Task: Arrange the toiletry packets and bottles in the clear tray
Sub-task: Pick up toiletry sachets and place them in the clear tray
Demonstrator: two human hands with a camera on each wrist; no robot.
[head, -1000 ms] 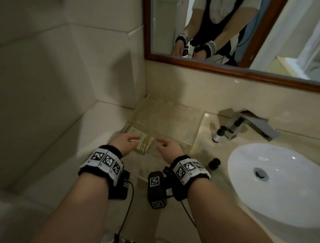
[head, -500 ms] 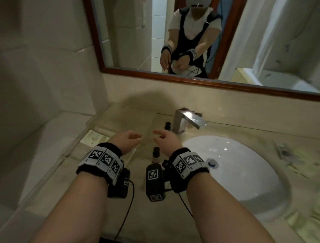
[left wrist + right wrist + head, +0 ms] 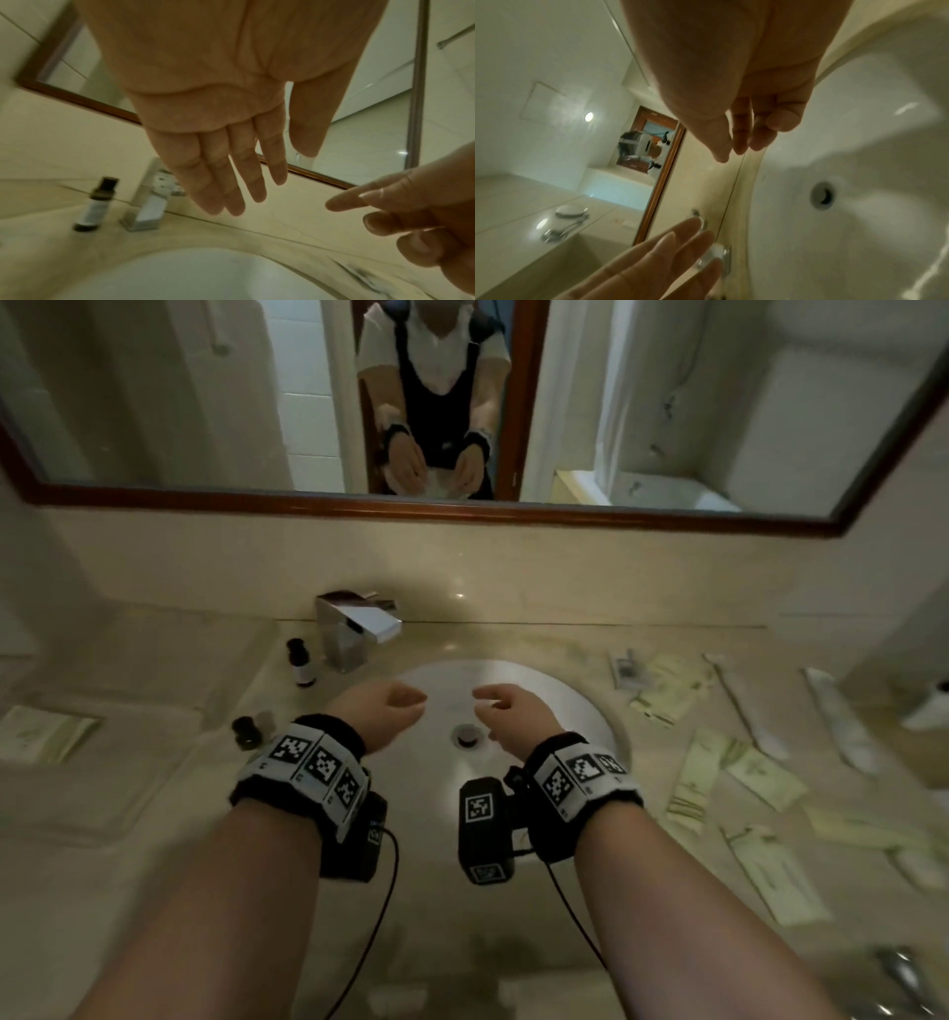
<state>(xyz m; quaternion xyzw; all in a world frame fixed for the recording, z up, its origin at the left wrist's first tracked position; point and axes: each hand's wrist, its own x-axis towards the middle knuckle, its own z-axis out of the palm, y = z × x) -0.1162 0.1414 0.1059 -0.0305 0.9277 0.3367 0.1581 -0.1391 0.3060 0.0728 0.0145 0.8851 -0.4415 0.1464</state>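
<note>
Both my hands hover empty over the white sink (image 3: 513,814). The left hand (image 3: 411,703) (image 3: 270,178) has straight fingers; the right hand (image 3: 488,703) (image 3: 754,138) has loosely bent ones. The clear tray (image 3: 169,670) lies blurred at the far left with a stack of pale packets (image 3: 41,734) in it. A small dark bottle (image 3: 300,662) (image 3: 96,205) stands left of the faucet (image 3: 354,624), and another bottle (image 3: 246,731) lies nearer me. Several pale green packets (image 3: 693,778) are scattered on the counter right of the sink.
A wood-framed mirror (image 3: 462,510) runs along the back wall. Long white wrapped items (image 3: 842,721) lie at the far right of the counter. The drain (image 3: 467,737) sits between my wrists. A tiled wall closes off the left side.
My left hand has let go of the packets in the tray. Both hands and my view have swung right, from the tray to above the sink.
</note>
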